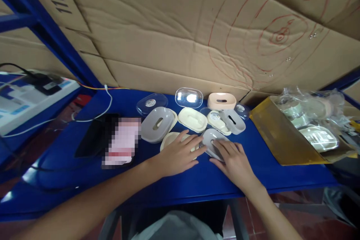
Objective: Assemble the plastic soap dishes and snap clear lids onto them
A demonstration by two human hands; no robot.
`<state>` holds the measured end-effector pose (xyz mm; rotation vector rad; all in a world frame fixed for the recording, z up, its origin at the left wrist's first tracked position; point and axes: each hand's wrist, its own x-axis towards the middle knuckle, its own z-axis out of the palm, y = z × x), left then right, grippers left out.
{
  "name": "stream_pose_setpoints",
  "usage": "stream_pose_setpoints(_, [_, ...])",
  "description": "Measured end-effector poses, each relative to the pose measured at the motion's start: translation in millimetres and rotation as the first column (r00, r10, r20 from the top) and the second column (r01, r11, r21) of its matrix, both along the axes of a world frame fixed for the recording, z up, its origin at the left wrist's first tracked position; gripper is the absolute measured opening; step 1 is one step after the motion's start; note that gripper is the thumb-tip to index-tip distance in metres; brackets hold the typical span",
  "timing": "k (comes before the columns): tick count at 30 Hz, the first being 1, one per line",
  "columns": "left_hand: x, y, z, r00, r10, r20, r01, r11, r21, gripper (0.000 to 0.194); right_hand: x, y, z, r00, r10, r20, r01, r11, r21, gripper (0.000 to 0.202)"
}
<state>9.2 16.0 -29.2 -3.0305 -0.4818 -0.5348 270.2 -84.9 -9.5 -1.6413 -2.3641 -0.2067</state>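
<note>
My left hand (181,156) has its fingers spread over a cream oval dish (168,140), with its fingertips at the left rim of a grey oval soap dish (209,137). With bent fingers inside that grey dish and the thumb by its near rim, my right hand (234,161) grips it on the table. Behind my hands lie a cream tray (193,119), a larger grey slotted soap dish (158,124) and a light grey slotted piece (234,120). A peach slotted piece (222,101) stands farther back. Clear oval lids (189,98) lie beside them.
A phone (123,140) with a blurred screen lies left on the blue table (180,189). At the right sits an open yellow-brown box (281,135) of bagged dishes. Cables and a white power strip (36,101) are far left. Cardboard (157,26) stands behind.
</note>
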Motion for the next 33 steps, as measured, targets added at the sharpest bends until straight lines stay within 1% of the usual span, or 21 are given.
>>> stream_pose_setpoints(1, [0,0,-0.5,1.000,0.002,0.009,-0.002,1.000,-0.005,0.055,-1,-5,-1.7,1.000,-0.008,0.009,0.008,1.000,0.001,0.047])
stream_pose_setpoints(3, [1,0,-0.2,1.000,0.010,0.030,-0.009,1.000,-0.007,0.063,-1,-7,0.3,1.000,-0.002,-0.006,0.002,1.000,-0.018,0.041])
stream_pose_setpoints(5, [3,-2,1.5,0.999,0.009,0.051,-0.009,1.000,0.003,0.069,0,-3,7.6,0.998,0.020,-0.057,-0.024,0.997,-0.067,0.037])
stream_pose_setpoints(8, [6,-6,3.5,0.996,0.007,0.085,-0.009,1.000,0.020,0.073,-1,4,16.8,0.988,0.044,-0.150,-0.062,0.991,-0.117,0.033])
stream_pose_setpoints(10, [8,-9,3.1,0.995,0.014,0.098,-0.016,1.000,0.027,0.075,-2,5,16.5,0.979,0.057,-0.198,-0.080,0.991,-0.110,0.030])
stream_pose_setpoints(12, [9,-11,1.8,0.993,0.015,0.115,-0.020,0.999,0.038,0.074,1,4,12.3,0.970,0.066,-0.235,-0.084,0.994,-0.071,0.029])
stream_pose_setpoints(14, [10,-12,0.4,0.990,-0.001,0.141,-0.006,0.999,0.047,0.067,12,5,8.1,0.964,0.048,-0.260,-0.042,0.999,0.029,0.029])
stream_pose_setpoints(16, [10,-12,-1.0,0.988,-0.046,0.145,0.038,0.998,0.056,0.056,32,11,7.2,0.968,-0.021,-0.249,0.064,0.984,0.166,0.029])
stream_pose_setpoints(18, [10,-12,-3.0,0.988,-0.107,0.116,0.101,0.993,0.055,0.039,57,26,9.9,0.976,-0.116,-0.183,0.165,0.945,0.281,0.029])
stream_pose_setpoints(19, [10,-13,-4.3,0.986,-0.131,0.101,0.126,0.991,0.052,0.030,71,37,12.2,0.979,-0.152,-0.138,0.189,0.931,0.312,0.030])
stream_pose_setpoints(21, [11,-13,-6.6,0.985,-0.153,0.085,0.149,0.988,0.045,0.017,94,60,17.4,0.983,-0.166,-0.072,0.181,0.927,0.329,0.030])
stream_pose_setpoints(23, [12,-15,-7.8,0.984,-0.158,0.080,0.153,0.987,0.055,0.017,107,82,22.6,0.989,-0.138,-0.052,0.148,0.935,0.321,0.029])
stream_pose_setpoints(24, [12,-15,-7.7,0.984,-0.160,0.079,0.155,0.986,0.066,0.018,109,92,25.0,0.991,-0.123,-0.055,0.135,0.937,0.323,0.029])
stream_pose_setpoints(25, [13,-16,-7.3,0.984,-0.161,0.082,0.155,0.985,0.076,0.019,108,99,27.3,0.992,-0.108,-0.060,0.122,0.936,0.331,0.030])
stream_pose_setpoints(27, [13,-16,-5.6,0.983,-0.145,0.114,0.136,0.987,0.082,0.021,97,108,31.1,0.996,-0.053,-0.076,0.076,0.937,0.342,0.032])
stream_pose_setpoints(29, [13,-14,-3.4,0.980,-0.091,0.175,0.081,0.995,0.062,0.023,78,109,32.6,0.995,0.043,-0.089,-0.011,0.944,0.330,0.032])
stream_pose_setpoints(30, [12,-12,-2.3,0.977,-0.054,0.206,0.046,0.998,0.042,0.024,67,106,32.2,0.989,0.110,-0.102,-0.073,0.946,0.316,0.030])
stream_pose_setpoints(31, [11,-10,-1.4,0.973,-0.011,0.232,0.007,1.000,0.017,0.025,57,102,30.9,0.974,0.188,-0.125,-0.144,0.945,0.295,0.027])
stream_pose_setpoints(33, [9,-5,0.2,0.963,0.067,0.260,-0.059,0.997,-0.040,0.026,37,91,26.7,0.917,0.346,-0.200,-0.296,0.924,0.242,0.023])
